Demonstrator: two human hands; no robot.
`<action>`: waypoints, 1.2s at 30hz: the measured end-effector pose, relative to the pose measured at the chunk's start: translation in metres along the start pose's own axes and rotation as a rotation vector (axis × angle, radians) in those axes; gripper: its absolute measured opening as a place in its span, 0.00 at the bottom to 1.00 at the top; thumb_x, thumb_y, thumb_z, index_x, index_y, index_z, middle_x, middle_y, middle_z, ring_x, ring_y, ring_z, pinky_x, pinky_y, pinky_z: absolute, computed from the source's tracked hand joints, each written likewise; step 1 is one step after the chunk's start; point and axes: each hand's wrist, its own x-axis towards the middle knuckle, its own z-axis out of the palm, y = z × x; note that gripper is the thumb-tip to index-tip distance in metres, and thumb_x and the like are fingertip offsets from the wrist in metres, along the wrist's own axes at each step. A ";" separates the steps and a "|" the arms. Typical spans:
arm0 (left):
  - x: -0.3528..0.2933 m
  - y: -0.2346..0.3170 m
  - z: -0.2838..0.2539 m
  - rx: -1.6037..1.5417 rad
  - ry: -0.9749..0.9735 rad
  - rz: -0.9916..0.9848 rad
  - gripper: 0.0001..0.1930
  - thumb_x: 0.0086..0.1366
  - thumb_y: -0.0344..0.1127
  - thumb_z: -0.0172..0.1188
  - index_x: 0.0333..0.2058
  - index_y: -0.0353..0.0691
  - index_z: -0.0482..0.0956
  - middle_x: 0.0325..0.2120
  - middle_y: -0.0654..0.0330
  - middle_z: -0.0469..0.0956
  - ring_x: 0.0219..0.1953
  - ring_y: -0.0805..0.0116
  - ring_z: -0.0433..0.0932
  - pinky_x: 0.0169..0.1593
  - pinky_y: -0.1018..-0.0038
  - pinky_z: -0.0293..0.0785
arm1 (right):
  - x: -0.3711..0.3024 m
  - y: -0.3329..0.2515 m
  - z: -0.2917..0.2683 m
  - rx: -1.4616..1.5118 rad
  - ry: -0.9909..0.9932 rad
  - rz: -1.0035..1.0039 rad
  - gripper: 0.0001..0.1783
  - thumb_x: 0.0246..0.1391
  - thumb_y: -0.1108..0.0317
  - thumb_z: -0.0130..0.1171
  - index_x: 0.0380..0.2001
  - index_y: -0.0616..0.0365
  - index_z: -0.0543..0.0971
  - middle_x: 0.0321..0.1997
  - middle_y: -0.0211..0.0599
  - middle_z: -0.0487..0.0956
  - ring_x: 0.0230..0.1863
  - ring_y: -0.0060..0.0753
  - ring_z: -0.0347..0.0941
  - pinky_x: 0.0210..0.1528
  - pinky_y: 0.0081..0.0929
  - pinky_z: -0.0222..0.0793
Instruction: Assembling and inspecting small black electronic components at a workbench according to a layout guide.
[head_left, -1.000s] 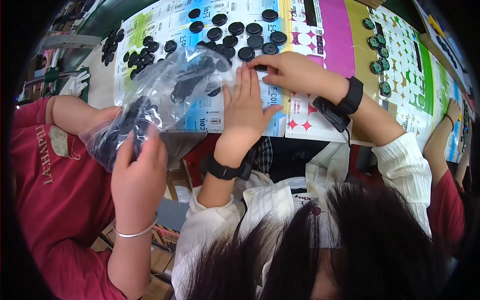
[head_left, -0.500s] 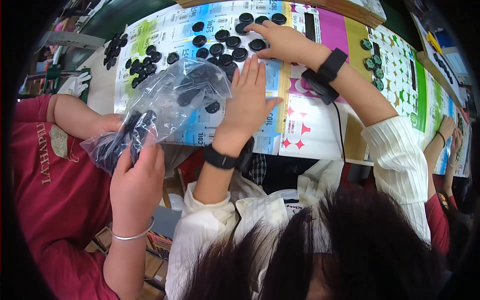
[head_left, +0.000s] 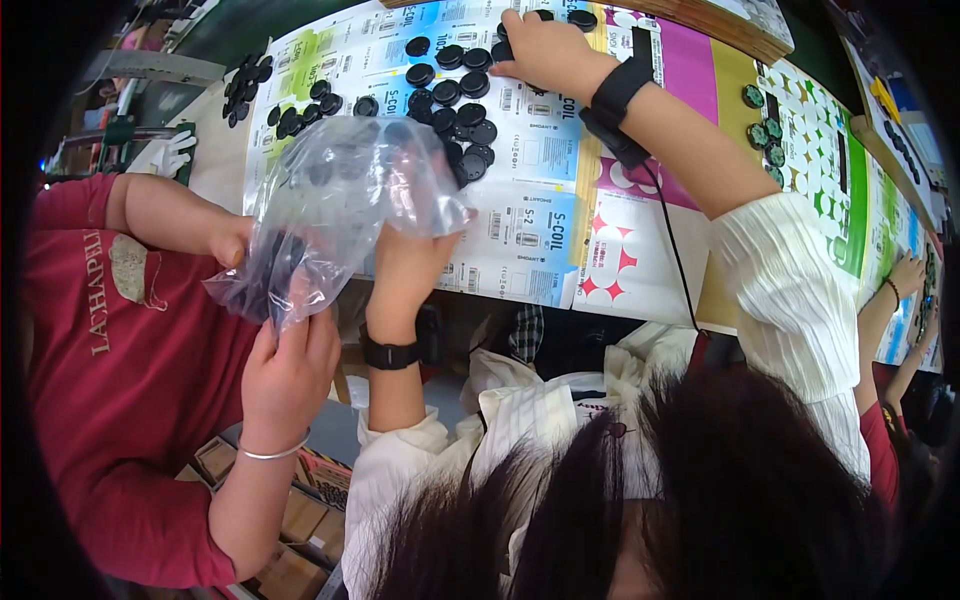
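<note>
My right hand (head_left: 548,55) lies over black round caps (head_left: 475,84) at the far side of the table, thumb and fingers apart around some of them. Those directly under my palm are mostly hidden. Crumpled clear plastic covers my left hand (head_left: 408,235), whose fingers show only dimly through it. Whether they grip anything is hidden. The clear plastic bag (head_left: 330,180) has dark pieces bunched in its lower end. At the left, a co-worker in a red shirt holds that end with two hands (head_left: 290,385).
More black caps (head_left: 240,90) lie in a pile at the table's far left. A black device (head_left: 613,140) with a cable sits under my right wrist. Green-and-black round pieces (head_left: 765,133) stand to the right. A wooden board (head_left: 690,22) edges the far side. Another person works at far right.
My left hand has moved left from among the caps to the bag, and its fingers are now behind plastic. My right hand has shifted slightly farther away over the caps.
</note>
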 end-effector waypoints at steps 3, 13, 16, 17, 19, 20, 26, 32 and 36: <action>0.007 -0.008 -0.003 0.066 0.055 -0.005 0.33 0.48 0.39 0.59 0.52 0.38 0.56 0.53 0.48 0.52 0.56 0.51 0.50 0.56 0.66 0.49 | -0.009 -0.006 -0.030 0.096 -0.100 -0.028 0.29 0.41 0.41 0.50 0.42 0.50 0.68 0.37 0.39 0.73 0.33 0.40 0.72 0.31 0.27 0.67; 0.037 -0.033 0.020 -0.034 -0.111 0.086 0.40 0.46 0.50 0.59 0.52 0.32 0.54 0.54 0.44 0.50 0.57 0.49 0.47 0.57 0.61 0.45 | -0.080 -0.029 0.015 0.161 -0.125 -0.543 0.34 0.39 0.63 0.56 0.51 0.60 0.59 0.56 0.44 0.56 0.56 0.41 0.54 0.54 0.27 0.54; 0.021 -0.031 0.021 -0.116 -0.164 0.068 0.40 0.47 0.52 0.57 0.52 0.30 0.53 0.54 0.43 0.50 0.57 0.49 0.47 0.57 0.61 0.44 | -0.087 -0.023 -0.011 0.235 -0.325 -0.526 0.36 0.39 0.61 0.57 0.52 0.59 0.57 0.58 0.43 0.53 0.58 0.41 0.50 0.56 0.28 0.50; 0.024 -0.034 0.019 -0.165 -0.141 0.048 0.39 0.48 0.49 0.57 0.52 0.31 0.52 0.54 0.44 0.49 0.58 0.51 0.46 0.57 0.62 0.44 | -0.090 -0.020 -0.017 0.260 -0.420 -0.510 0.37 0.39 0.60 0.57 0.53 0.59 0.55 0.59 0.42 0.51 0.59 0.41 0.48 0.57 0.28 0.49; 0.032 -0.042 0.015 -0.253 -0.085 0.007 0.36 0.51 0.44 0.57 0.53 0.33 0.51 0.55 0.45 0.48 0.59 0.55 0.44 0.58 0.66 0.42 | -0.093 -0.018 -0.014 0.237 -0.372 -0.503 0.39 0.38 0.59 0.57 0.54 0.58 0.54 0.59 0.42 0.51 0.59 0.41 0.47 0.58 0.30 0.47; 0.035 -0.046 0.016 -0.247 -0.080 0.000 0.36 0.51 0.44 0.57 0.53 0.33 0.51 0.55 0.45 0.48 0.59 0.55 0.44 0.58 0.66 0.42 | -0.093 -0.019 -0.012 0.213 -0.316 -0.498 0.41 0.37 0.58 0.58 0.54 0.58 0.53 0.60 0.42 0.50 0.60 0.41 0.45 0.59 0.31 0.45; 0.041 -0.045 0.034 -0.094 -0.154 0.116 0.41 0.47 0.52 0.57 0.52 0.30 0.52 0.55 0.43 0.47 0.58 0.51 0.44 0.58 0.60 0.38 | -0.108 -0.042 0.008 0.117 -0.248 -0.427 0.49 0.32 0.54 0.62 0.56 0.54 0.49 0.61 0.41 0.46 0.62 0.42 0.39 0.61 0.38 0.38; 0.009 -0.037 0.019 -0.305 -0.191 -0.068 0.46 0.44 0.49 0.61 0.55 0.33 0.45 0.57 0.47 0.42 0.59 0.54 0.41 0.59 0.63 0.35 | -0.115 -0.037 -0.007 0.089 -0.295 -0.411 0.58 0.22 0.50 0.66 0.58 0.47 0.44 0.62 0.39 0.42 0.63 0.41 0.34 0.60 0.45 0.33; 0.015 -0.023 0.021 0.042 -0.218 0.145 0.57 0.32 0.58 0.64 0.54 0.29 0.43 0.56 0.44 0.41 0.60 0.54 0.37 0.58 0.58 0.31 | -0.088 -0.046 -0.002 -0.004 -0.378 -0.429 0.64 0.14 0.48 0.68 0.58 0.44 0.43 0.62 0.39 0.42 0.63 0.40 0.32 0.60 0.49 0.30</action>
